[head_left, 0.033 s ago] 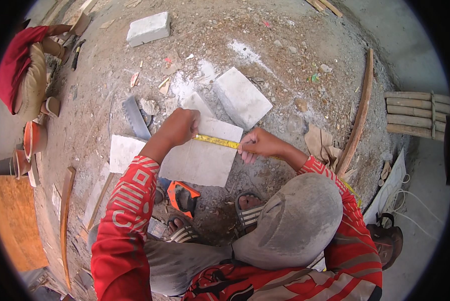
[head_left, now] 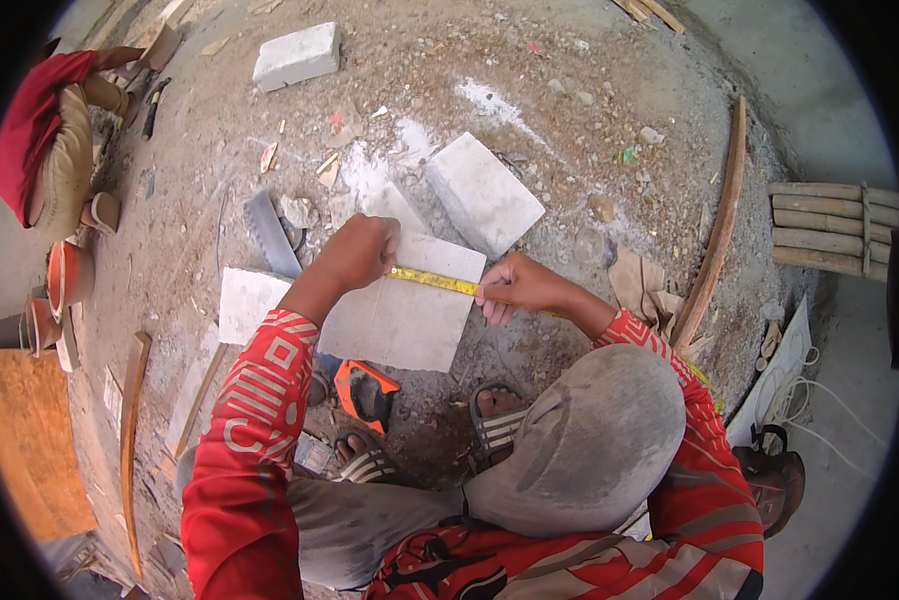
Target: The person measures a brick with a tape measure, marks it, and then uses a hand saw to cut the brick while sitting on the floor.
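Note:
A yellow tape measure blade point(head_left: 434, 282) is stretched across the flat top of a pale white block point(head_left: 399, 328) in front of me. My left hand point(head_left: 359, 252) is closed on the tape's left end at the block's upper part. At the block's right edge, my right hand point(head_left: 521, 287) pinches the tape between thumb and fingers. More yellow tape shows beyond my right wrist; its case is not plainly seen. A handsaw lies partly hidden under the block, with its toothed blade point(head_left: 269, 232) sticking out at the upper left and an orange-black handle point(head_left: 365, 396) near my feet.
Other white blocks lie close by: one beyond point(head_left: 484, 195), one at the left point(head_left: 247, 303), one farther off point(head_left: 297, 57). A curved wood strip point(head_left: 721, 225) lies right, near bundled bamboo poles point(head_left: 829, 228). A person in red point(head_left: 54, 140) crouches at the far left.

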`<action>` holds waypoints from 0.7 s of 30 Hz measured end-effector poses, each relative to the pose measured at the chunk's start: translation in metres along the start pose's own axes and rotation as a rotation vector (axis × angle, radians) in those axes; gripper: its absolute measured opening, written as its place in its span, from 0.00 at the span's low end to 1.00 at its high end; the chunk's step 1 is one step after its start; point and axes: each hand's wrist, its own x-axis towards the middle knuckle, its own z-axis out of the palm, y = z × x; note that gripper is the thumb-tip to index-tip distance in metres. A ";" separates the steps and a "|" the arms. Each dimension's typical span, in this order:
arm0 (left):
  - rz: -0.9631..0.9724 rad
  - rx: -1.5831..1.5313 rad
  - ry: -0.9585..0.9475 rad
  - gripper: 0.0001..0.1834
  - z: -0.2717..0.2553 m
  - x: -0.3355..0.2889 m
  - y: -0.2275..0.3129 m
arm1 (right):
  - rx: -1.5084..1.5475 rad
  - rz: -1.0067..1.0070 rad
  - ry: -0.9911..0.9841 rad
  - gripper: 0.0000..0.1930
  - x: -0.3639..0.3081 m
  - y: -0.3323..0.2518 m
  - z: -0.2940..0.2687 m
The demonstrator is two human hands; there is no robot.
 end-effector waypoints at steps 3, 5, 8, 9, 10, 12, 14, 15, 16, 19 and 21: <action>0.004 0.020 -0.005 0.10 0.000 0.002 0.002 | 0.002 -0.001 -0.001 0.11 0.000 0.000 -0.003; 0.006 0.045 0.022 0.10 -0.001 0.004 0.001 | 0.001 -0.003 0.006 0.12 0.000 -0.001 -0.005; -0.005 -0.009 -0.004 0.10 -0.003 0.010 -0.003 | 0.006 -0.006 0.009 0.12 0.003 -0.004 -0.009; -0.004 -0.009 -0.005 0.10 -0.004 0.012 -0.003 | 0.012 -0.006 0.007 0.12 0.004 -0.004 -0.011; -0.020 -0.013 -0.012 0.10 -0.004 0.014 -0.003 | 0.013 -0.005 0.008 0.12 0.004 -0.004 -0.011; -0.033 -0.016 -0.020 0.10 -0.004 0.016 -0.003 | 0.026 -0.002 0.013 0.11 0.004 -0.006 -0.013; -0.014 -0.052 -0.025 0.10 -0.006 0.018 -0.003 | 0.020 -0.002 0.010 0.11 0.004 -0.007 -0.014; -0.014 -0.051 -0.024 0.10 -0.006 0.018 -0.004 | 0.015 -0.001 0.005 0.11 0.004 -0.007 -0.014; -0.014 -0.047 -0.030 0.10 -0.007 0.019 -0.004 | 0.014 -0.002 0.004 0.11 0.005 -0.007 -0.014; -0.023 -0.038 -0.039 0.10 -0.008 0.019 -0.002 | 0.035 -0.012 0.000 0.11 0.006 -0.004 -0.016; -0.033 -0.033 -0.042 0.10 -0.007 0.019 -0.002 | 0.028 0.000 0.001 0.11 0.007 -0.004 -0.016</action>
